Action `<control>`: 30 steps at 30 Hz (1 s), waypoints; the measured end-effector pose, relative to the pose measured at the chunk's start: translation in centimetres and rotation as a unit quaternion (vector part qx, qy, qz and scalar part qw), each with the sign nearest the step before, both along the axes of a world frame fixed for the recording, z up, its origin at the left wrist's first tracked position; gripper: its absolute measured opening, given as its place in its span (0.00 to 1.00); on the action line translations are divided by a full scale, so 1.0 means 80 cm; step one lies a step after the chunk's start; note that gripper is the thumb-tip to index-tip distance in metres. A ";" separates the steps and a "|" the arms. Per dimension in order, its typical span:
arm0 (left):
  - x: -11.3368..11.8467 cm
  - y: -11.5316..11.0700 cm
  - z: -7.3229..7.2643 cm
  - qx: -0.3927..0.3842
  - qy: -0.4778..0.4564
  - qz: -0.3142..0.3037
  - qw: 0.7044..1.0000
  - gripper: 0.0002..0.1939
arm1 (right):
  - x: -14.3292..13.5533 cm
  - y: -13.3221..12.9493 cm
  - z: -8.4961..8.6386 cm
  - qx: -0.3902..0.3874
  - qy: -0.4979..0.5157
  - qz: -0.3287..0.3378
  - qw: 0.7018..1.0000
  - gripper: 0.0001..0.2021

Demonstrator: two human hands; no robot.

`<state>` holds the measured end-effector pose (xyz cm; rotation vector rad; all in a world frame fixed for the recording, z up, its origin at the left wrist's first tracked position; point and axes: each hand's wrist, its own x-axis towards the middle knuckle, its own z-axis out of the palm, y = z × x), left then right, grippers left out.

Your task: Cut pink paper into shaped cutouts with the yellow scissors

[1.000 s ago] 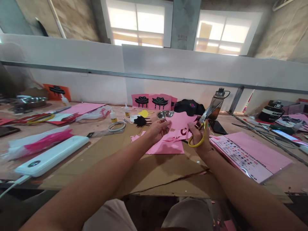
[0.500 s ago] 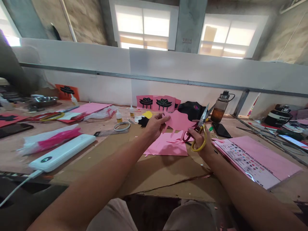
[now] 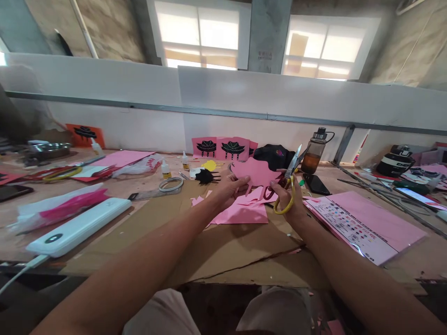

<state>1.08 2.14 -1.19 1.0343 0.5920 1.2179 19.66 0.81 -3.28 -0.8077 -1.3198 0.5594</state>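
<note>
A pink paper cutout (image 3: 256,171) with a wavy top and narrow legs is held up between my hands. My left hand (image 3: 232,188) pinches its left side between thumb and fingers. The fingers of my right hand (image 3: 288,197) are closed round the yellow-handled scissors (image 3: 287,186), whose blades point up and away; its thumb also touches the cutout's right edge. Below, pink paper sheets and scraps (image 3: 240,215) lie on brown cardboard (image 3: 216,251). A black paper cutout (image 3: 205,176) and a yellow one (image 3: 209,165) lie beyond my left hand.
Pink cards with black pavilion shapes (image 3: 233,148) lean on the back wall. A drink bottle (image 3: 314,151) and a phone (image 3: 316,184) stand and lie at right, near a plastic sleeve (image 3: 352,228). At left are a white power bank (image 3: 80,225), tape roll (image 3: 171,184) and glue bottles (image 3: 165,170).
My left hand's grip has moved lower on the pink cutout's left side. The camera view has turned slightly to the right. Scissors remain in my right hand.
</note>
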 end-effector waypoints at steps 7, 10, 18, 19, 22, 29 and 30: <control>-0.005 0.008 0.000 -0.044 -0.064 0.070 0.995 0.18 | -0.009 -0.001 0.011 -0.081 0.134 0.105 0.982 0.17; -0.004 0.007 0.001 -0.052 -0.076 0.070 0.993 0.17 | -0.009 -0.003 0.013 -0.091 0.121 0.131 0.980 0.18; 0.005 -0.002 -0.007 -0.018 -0.023 -0.005 1.000 0.16 | -0.003 -0.001 0.005 -0.045 0.066 0.068 0.994 0.21; 0.007 -0.003 -0.009 -0.019 -0.017 -0.013 1.000 0.16 | 0.000 0.001 0.004 -0.045 0.059 0.059 0.995 0.21; 0.007 -0.002 -0.011 -0.027 -0.011 -0.012 0.999 0.16 | 0.008 0.006 0.008 -0.044 0.043 0.048 0.997 0.18; -0.024 0.019 0.002 0.093 0.067 0.162 0.980 0.21 | 0.012 -0.009 0.027 -0.089 0.000 0.112 0.990 0.17; -0.027 0.019 0.005 0.121 0.094 0.190 0.970 0.21 | 0.010 -0.013 0.029 -0.090 -0.024 0.112 0.989 0.16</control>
